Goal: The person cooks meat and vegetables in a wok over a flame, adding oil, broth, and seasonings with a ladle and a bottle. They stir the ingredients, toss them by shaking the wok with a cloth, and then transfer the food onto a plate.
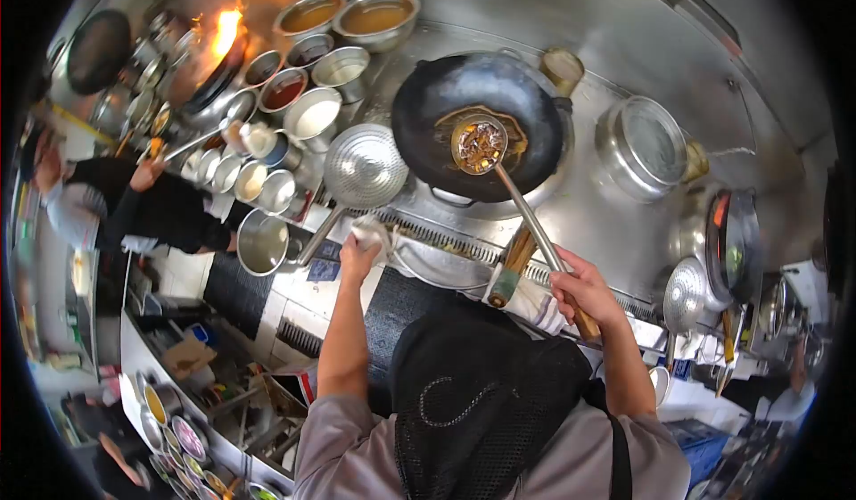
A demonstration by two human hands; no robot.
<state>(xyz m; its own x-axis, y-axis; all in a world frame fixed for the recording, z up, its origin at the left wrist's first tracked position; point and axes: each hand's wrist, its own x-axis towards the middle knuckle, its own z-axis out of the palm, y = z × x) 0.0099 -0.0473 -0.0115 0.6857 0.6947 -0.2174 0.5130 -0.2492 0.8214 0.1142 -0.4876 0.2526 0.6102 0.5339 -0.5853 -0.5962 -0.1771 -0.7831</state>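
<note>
My right hand (584,290) is wrapped round the wooden end of a long metal ladle (522,199). The ladle's bowl rests inside a large black wok (428,112) and holds dark bits in brown liquid (479,146). More brown liquid lies in the wok around the bowl. My left hand (359,258) is closed on a white cloth (374,235), just below the perforated strainer (361,167) and beside its handle.
Steel bowls of sauces (285,90) stand at the upper left. A co-worker (134,201) works there near a flaming pan (214,72). To the right are a steel pot (642,148), another strainer (685,295) and a dark wok (738,246).
</note>
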